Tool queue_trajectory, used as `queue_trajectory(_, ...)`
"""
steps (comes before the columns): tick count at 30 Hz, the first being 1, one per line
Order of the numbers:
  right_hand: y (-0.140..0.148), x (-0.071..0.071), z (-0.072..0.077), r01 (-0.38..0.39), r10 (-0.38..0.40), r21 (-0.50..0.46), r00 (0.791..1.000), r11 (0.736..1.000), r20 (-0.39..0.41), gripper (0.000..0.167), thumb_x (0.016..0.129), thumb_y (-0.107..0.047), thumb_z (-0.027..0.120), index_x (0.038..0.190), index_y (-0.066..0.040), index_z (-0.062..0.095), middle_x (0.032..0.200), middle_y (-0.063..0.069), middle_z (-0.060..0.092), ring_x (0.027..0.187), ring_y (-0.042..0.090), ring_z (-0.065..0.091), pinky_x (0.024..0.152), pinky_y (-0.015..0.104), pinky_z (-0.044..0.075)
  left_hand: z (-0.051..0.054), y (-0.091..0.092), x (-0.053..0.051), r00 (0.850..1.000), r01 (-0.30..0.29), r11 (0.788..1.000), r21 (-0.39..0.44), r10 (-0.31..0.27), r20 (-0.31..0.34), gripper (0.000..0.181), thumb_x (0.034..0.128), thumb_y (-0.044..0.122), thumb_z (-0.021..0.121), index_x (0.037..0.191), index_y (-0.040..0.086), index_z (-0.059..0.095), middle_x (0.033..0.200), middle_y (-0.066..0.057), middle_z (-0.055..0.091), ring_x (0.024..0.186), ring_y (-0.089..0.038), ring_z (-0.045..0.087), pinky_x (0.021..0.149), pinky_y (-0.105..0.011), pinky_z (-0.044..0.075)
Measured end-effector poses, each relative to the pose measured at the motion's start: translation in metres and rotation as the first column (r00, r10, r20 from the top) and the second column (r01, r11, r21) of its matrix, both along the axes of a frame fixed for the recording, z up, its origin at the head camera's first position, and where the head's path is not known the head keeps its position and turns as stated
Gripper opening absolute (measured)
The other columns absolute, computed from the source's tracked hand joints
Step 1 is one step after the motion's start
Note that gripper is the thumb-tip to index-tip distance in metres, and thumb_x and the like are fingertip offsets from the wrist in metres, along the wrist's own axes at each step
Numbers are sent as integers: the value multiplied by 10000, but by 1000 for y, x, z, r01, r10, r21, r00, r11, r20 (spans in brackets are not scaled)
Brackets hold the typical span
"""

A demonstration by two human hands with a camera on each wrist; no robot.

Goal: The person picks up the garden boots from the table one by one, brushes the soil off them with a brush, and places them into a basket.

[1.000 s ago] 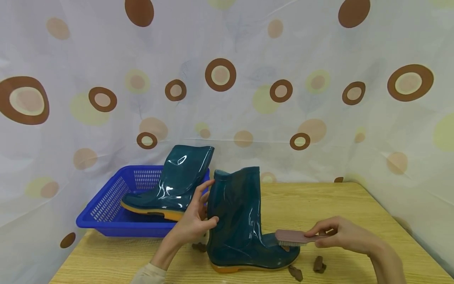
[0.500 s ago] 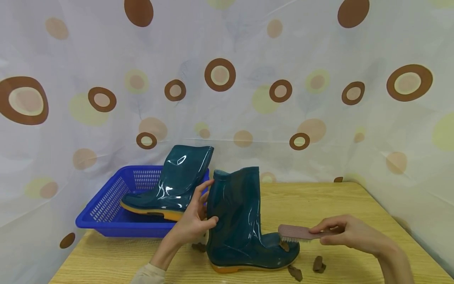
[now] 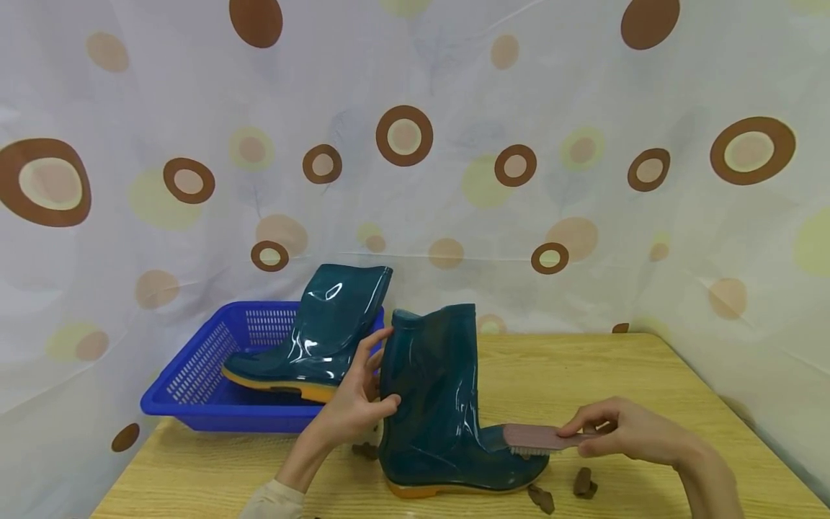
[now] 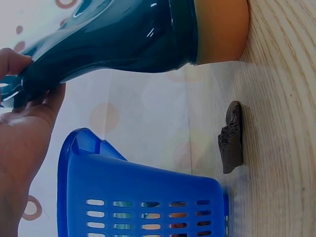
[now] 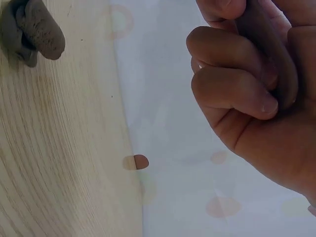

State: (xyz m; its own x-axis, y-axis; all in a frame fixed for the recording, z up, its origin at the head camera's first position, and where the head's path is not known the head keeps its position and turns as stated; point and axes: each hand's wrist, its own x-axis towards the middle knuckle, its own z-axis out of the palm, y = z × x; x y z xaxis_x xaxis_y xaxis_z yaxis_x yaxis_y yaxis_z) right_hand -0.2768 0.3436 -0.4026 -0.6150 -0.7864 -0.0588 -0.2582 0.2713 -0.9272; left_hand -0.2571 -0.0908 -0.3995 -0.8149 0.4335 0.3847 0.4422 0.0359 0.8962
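A dark green rubber boot (image 3: pixel 428 404) with an orange sole stands upright on the wooden table. My left hand (image 3: pixel 353 404) grips the back of its shaft, thumb on the near side; the left wrist view shows the fingers going round behind the shaft. In my right hand (image 3: pixel 625 432) is a pink scrubbing brush (image 3: pixel 534 437), held by its handle with the bristles down on the boot's toe. A brown lump on the toe is mostly hidden under the bristles. From the right wrist, the fingers are seen curled around the brush handle (image 5: pixel 271 54).
A blue plastic basket (image 3: pixel 240 412) at the left holds a second green boot (image 3: pixel 333 324), leaning inside it. Brown mud-like lumps (image 3: pixel 584 484) lie near the toe, and another lump (image 4: pixel 231 140) lies behind the heel. A patterned curtain (image 3: pixel 447 209) surrounds the table.
The brush lifted slightly to the right off the toe half a second ago, uncovering the brown lump, and is now back down and left over it. The left hand and boot stay put.
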Motion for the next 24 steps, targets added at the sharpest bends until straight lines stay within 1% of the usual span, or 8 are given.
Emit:
queue_trajectory(3, 5, -1, -1, 2, -2, -5, 1000, 1000, 1, 290, 985, -3, 532, 1237, 0, 673, 1095, 5, 715, 650, 106, 428, 514, 311, 356, 0, 0, 0, 1000, -3, 1000, -3, 3, 4, 973, 837, -82, 628, 1549, 315, 96, 1553, -164, 323, 1240, -418, 534, 1005, -518, 514)
queue_trajectory(4, 6, -1, -2, 7, -7, -2, 1000, 1000, 5, 291, 986, -4, 528, 1238, -3, 674, 1101, 2, 715, 655, 87, 439, 517, 310, 363, 0, 0, 0, 1000, -4, 1000, -4, 4, 5, 974, 837, -81, 629, 1548, 317, 96, 1555, -163, 321, 1240, -418, 533, 1006, -521, 512)
queue_trajectory(7, 10, -1, -2, 18, -18, 7, 1000, 1000, -12, 289, 990, -14, 526, 1235, -12, 678, 1122, -12, 715, 769, 35, 534, 581, 289, 429, 0, 0, 0, 1000, -9, 1000, -8, 9, 9, 974, 838, -75, 633, 1547, 325, 98, 1557, -162, 318, 1243, -420, 531, 1005, -532, 509)
queue_trajectory(10, 15, 0, -1, 18, -18, 12, 1000, 1000, -20, 290, 998, -19, 517, 1241, -14, 676, 1156, -31, 715, 859, 17, 589, 648, 253, 477, 0, -1, 0, 1000, -10, 1000, -10, 10, 12, 972, 840, -74, 635, 1545, 328, 100, 1563, -162, 309, 1259, -429, 520, 1008, -546, 502)
queue_trajectory(12, 18, 0, -1, 21, -20, 14, 1000, 1000, -18, 293, 1002, -21, 513, 1249, -14, 671, 1180, -46, 714, 936, 29, 626, 718, 224, 512, -1, -1, -1, 1000, -10, 1000, -11, 10, 12, 969, 841, -73, 635, 1545, 325, 100, 1567, -165, 303, 1271, -439, 512, 1011, -559, 495)
queue_trajectory(15, 23, 1, 0, 34, -33, 19, 999, 999, -18, 298, 1006, -24, 507, 1257, -16, 667, 1196, -68, 711, 995, 51, 649, 781, 216, 532, -1, -1, -1, 1000, -9, 1000, -9, 9, 11, 970, 839, -72, 636, 1545, 324, 101, 1571, -161, 299, 1279, -441, 507, 1015, -567, 489)
queue_trajectory(17, 25, 2, 2, 55, -55, 29, 998, 998, -22, 301, 1005, -28, 509, 1260, -22, 668, 1191, -78, 710, 989, 46, 647, 784, 217, 533, -1, -1, -1, 1000, -12, 1000, -8, 12, 8, 970, 838, -71, 635, 1546, 323, 101, 1569, -161, 303, 1276, -440, 509, 1015, -570, 488)
queue_trajectory(24, 19, 7, 7, 115, -108, 64, 989, 991, -103, 288, 1003, -73, 540, 1250, -65, 687, 1178, -97, 701, 997, 53, 658, 777, 229, 547, -1, 0, -1, 1000, -11, 1000, -7, 11, 8, 975, 834, -73, 635, 1547, 321, 98, 1549, -170, 327, 1246, -427, 527, 1014, -563, 492)
